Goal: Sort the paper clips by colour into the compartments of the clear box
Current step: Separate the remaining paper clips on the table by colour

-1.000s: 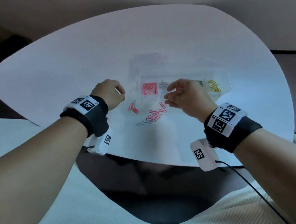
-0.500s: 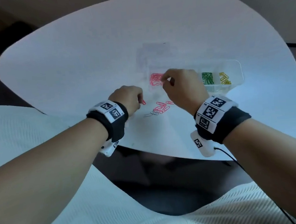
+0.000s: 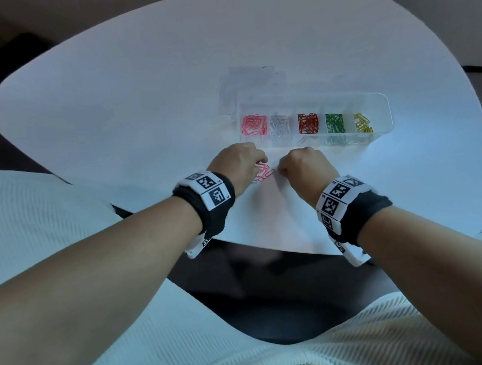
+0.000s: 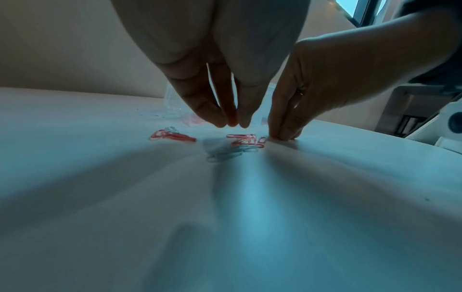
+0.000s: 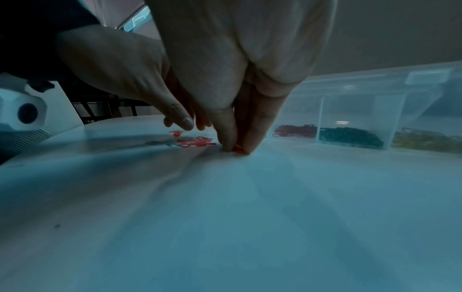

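The clear box (image 3: 374, 100) lies beyond my hands, its compartments holding pink (image 3: 254, 124), silver, red (image 3: 308, 123), green (image 3: 334, 122) and yellow (image 3: 363, 123) paper clips. Several loose pink paper clips (image 3: 265, 173) lie on the white table (image 3: 136, 104) between my hands, with a few silver ones (image 4: 225, 154) beside them. My right hand (image 5: 236, 149) pinches a pink paper clip (image 5: 238, 147) against the table. The fingers of my left hand (image 4: 232, 123) point down, tips drawn together just above the pile, and no clip shows between them. Another small pink cluster (image 4: 172, 136) lies to its left.
A flat clear lid or sheet (image 3: 250, 89) lies on the table behind the box. The table's near edge (image 3: 240, 242) runs just under my wrists. My lap in pale ribbed cloth (image 3: 192, 351) fills the bottom of the head view.
My right hand has come back from the pink compartment down to the loose clips and pinched one. My left hand has shifted right to the same pile.
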`<control>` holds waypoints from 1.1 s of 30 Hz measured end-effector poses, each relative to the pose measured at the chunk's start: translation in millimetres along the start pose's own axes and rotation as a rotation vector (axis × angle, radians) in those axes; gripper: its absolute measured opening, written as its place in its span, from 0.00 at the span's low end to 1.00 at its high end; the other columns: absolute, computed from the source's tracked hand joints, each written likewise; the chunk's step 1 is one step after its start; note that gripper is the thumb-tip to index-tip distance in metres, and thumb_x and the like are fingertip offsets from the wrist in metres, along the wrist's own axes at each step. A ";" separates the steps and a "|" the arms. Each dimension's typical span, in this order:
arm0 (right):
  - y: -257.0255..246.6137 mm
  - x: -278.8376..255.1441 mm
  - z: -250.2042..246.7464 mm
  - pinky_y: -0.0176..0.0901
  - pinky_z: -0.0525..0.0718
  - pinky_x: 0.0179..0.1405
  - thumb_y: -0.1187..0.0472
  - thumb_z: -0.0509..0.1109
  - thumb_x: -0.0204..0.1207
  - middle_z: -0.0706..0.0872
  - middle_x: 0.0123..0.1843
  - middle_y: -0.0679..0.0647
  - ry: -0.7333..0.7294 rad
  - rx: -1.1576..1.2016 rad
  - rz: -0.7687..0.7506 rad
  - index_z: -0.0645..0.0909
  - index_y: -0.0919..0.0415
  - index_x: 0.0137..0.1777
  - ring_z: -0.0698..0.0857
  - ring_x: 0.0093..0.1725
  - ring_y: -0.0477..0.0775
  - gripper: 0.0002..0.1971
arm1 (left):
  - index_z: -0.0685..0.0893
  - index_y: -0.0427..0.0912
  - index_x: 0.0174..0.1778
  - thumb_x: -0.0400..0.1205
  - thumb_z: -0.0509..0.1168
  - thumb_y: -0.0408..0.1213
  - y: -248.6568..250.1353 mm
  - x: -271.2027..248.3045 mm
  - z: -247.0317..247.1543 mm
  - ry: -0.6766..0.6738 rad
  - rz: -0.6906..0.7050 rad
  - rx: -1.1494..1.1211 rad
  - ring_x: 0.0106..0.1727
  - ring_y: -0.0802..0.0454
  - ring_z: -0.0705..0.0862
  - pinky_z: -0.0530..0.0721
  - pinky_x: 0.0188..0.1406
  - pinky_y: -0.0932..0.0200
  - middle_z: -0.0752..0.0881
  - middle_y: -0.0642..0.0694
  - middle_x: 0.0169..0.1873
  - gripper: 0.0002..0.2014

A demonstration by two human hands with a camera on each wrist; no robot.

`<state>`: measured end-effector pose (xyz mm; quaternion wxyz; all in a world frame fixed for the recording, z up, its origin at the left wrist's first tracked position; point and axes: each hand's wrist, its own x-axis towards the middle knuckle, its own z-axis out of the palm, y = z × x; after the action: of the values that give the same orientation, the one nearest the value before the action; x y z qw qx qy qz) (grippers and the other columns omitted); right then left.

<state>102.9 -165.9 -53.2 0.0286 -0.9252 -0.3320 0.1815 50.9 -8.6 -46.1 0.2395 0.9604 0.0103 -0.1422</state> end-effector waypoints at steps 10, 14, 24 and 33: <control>3.9 -25.3 9.1 0.49 0.75 0.35 0.73 0.63 0.72 0.83 0.47 0.63 0.060 0.026 0.061 0.80 0.66 0.53 0.81 0.45 0.66 0.11 | 0.87 0.41 0.59 0.83 0.62 0.33 -3.0 7.7 3.4 -0.047 -0.004 0.118 0.57 0.43 0.82 0.77 0.53 0.54 0.85 0.42 0.55 0.12; 10.8 -23.4 12.5 0.46 0.74 0.36 0.73 0.65 0.69 0.84 0.46 0.63 0.076 0.149 0.156 0.83 0.66 0.51 0.82 0.44 0.68 0.12 | 0.85 0.40 0.57 0.81 0.64 0.34 -2.5 6.0 2.4 -0.055 -0.064 0.106 0.55 0.42 0.82 0.78 0.52 0.54 0.86 0.40 0.54 0.11; 17.8 -25.8 15.6 0.41 0.68 0.37 0.71 0.67 0.70 0.85 0.45 0.62 0.162 0.324 0.200 0.86 0.65 0.46 0.82 0.43 0.65 0.08 | 0.72 0.41 0.22 0.75 0.57 0.27 5.7 -5.4 -32.1 0.080 -0.188 -0.361 0.30 0.48 0.70 0.67 0.30 0.60 0.74 0.43 0.25 0.14; 26.9 -21.1 -14.9 0.34 0.76 0.31 0.75 0.59 0.69 0.81 0.29 0.51 0.305 0.945 0.477 0.81 0.58 0.33 0.80 0.32 0.52 0.14 | 0.63 0.45 0.23 0.78 0.57 0.36 -3.3 -1.8 -21.1 -0.055 -0.381 -0.338 0.30 0.46 0.64 0.62 0.29 0.58 0.66 0.48 0.24 0.17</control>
<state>109.4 -199.0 -37.3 0.4466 -0.8771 0.0125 0.1763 54.5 4.2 -29.3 0.3657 0.8831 0.2082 -0.2073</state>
